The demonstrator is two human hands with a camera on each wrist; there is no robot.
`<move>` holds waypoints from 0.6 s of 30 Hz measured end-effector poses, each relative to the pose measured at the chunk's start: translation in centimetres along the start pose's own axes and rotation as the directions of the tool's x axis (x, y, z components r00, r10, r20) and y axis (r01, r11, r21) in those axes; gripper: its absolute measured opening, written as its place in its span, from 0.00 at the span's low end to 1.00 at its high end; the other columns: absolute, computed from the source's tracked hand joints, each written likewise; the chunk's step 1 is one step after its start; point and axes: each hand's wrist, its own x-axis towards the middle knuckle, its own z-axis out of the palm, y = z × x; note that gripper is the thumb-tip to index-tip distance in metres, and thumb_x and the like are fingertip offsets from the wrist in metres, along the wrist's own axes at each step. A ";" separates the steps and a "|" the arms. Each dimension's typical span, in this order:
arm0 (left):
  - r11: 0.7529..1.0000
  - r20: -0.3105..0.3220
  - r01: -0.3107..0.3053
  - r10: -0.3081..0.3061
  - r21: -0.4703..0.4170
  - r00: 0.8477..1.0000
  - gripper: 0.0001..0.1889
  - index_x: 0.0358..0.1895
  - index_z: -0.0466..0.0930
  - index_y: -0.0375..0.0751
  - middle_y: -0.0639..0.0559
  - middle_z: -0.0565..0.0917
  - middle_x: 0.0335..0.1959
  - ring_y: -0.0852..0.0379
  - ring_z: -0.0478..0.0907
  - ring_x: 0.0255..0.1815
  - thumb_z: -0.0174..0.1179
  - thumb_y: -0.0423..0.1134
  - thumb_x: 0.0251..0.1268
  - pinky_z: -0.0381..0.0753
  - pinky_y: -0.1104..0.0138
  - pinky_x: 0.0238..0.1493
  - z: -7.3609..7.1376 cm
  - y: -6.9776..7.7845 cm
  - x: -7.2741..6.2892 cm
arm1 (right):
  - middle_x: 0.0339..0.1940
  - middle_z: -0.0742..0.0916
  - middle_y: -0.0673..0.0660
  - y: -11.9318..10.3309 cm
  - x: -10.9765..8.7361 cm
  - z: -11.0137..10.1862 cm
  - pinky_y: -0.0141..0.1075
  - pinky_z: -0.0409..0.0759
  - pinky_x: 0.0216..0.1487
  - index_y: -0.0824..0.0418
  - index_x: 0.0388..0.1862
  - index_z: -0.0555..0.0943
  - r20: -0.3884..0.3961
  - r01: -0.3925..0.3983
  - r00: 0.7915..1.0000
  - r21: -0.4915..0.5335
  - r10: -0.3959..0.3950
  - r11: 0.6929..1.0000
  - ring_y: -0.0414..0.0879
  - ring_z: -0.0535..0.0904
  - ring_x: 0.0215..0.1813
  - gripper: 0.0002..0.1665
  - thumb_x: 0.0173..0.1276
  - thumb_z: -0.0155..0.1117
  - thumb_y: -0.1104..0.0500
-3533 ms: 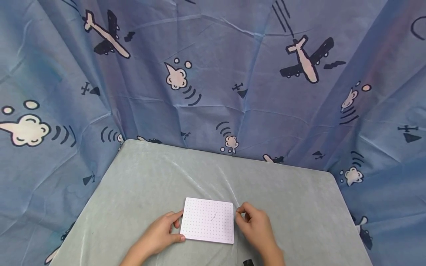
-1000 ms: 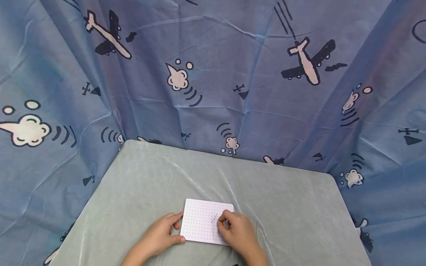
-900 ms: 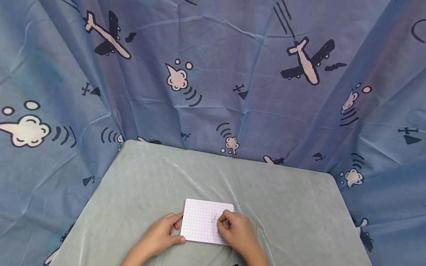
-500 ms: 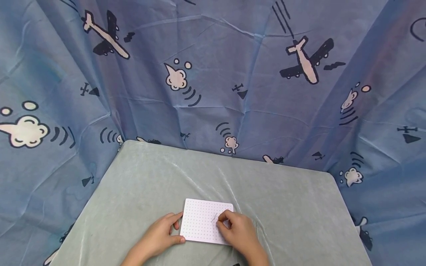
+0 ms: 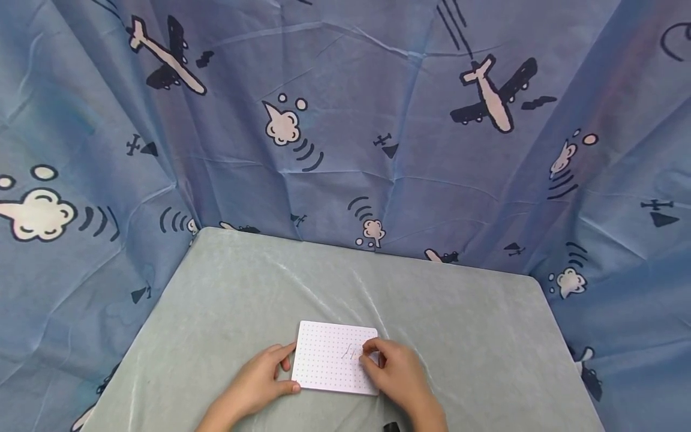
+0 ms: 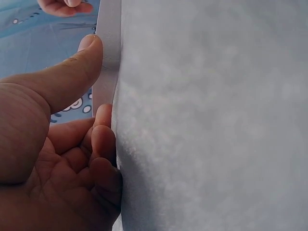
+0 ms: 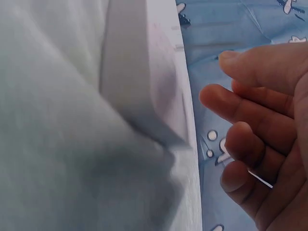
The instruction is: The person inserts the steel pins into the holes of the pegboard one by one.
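A white pad (image 5: 321,363) with rounded corners and a dotted face lies on the table; its thick side shows in the right wrist view. My left hand (image 5: 261,378) touches its left side, the index fingertip at the edge and the thumb at the near left corner. In the left wrist view the other fingers are bent. A few short, thin, dark lines (image 5: 347,351) show on the pad's right half. Beside them, over the pad's right edge, is my right hand (image 5: 396,372). Its thumb and index fingertips stand apart, with nothing visible between them, and the other fingers curl loosely.
Pale grey velvety cloth (image 5: 243,288) covers the table. Behind and on both sides hangs a blue curtain (image 5: 335,90) printed with planes and clouds. A small black object (image 5: 391,426) shows beside the right wrist at the bottom edge.
My right hand first came left over the pad with fingertips together, then drew back right as thumb and index parted. More thin lines show on the pad. My left hand stayed put.
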 end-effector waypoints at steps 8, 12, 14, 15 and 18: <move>1.000 -0.003 0.001 -0.001 0.012 1.000 0.45 0.75 0.77 0.32 0.63 0.76 0.38 0.68 0.67 0.28 0.85 0.48 0.56 0.70 0.68 0.33 -0.1 0.0 0.0 | 0.33 0.90 0.42 1.5 -0.9 -1.4 0.31 0.70 0.28 0.52 0.39 0.90 0.000 -0.112 0.994 -0.051 0.112 0.992 0.28 0.67 0.23 0.15 0.56 0.87 0.62; 1.000 0.004 0.003 -0.003 0.011 1.000 0.45 0.75 0.77 0.32 0.63 0.76 0.38 0.68 0.67 0.29 0.85 0.49 0.56 0.70 0.68 0.33 -0.1 0.0 0.0 | 0.31 0.89 0.41 2.4 -1.8 -1.7 0.31 0.71 0.28 0.52 0.39 0.90 -0.028 -0.128 0.992 -0.072 0.126 0.989 0.27 0.68 0.24 0.16 0.55 0.89 0.62; 1.000 0.004 0.003 -0.003 0.011 1.000 0.46 0.75 0.77 0.31 0.63 0.76 0.38 0.68 0.67 0.29 0.85 0.49 0.56 0.70 0.68 0.33 0.0 0.0 0.0 | 0.30 0.88 0.40 2.9 -2.3 -1.9 0.31 0.71 0.27 0.52 0.38 0.90 -0.034 -0.148 0.989 -0.082 0.146 0.986 0.27 0.68 0.24 0.16 0.54 0.89 0.61; 1.000 0.003 0.002 -0.002 0.010 1.000 0.46 0.75 0.77 0.31 0.63 0.76 0.39 0.68 0.67 0.29 0.85 0.49 0.56 0.70 0.68 0.33 0.0 0.0 0.0 | 0.31 0.88 0.39 3.1 -2.5 -2.0 0.31 0.71 0.27 0.52 0.39 0.91 -0.037 -0.162 0.987 -0.084 0.159 0.983 0.27 0.68 0.23 0.16 0.54 0.90 0.61; 1.000 0.000 0.000 0.000 0.008 1.000 0.45 0.75 0.77 0.31 0.63 0.76 0.39 0.68 0.67 0.29 0.85 0.48 0.56 0.70 0.68 0.33 0.0 -0.1 0.0 | 0.31 0.89 0.39 3.6 -3.1 -2.6 0.32 0.72 0.27 0.51 0.39 0.91 -0.037 -0.215 0.976 -0.086 0.213 0.973 0.28 0.69 0.23 0.15 0.55 0.89 0.61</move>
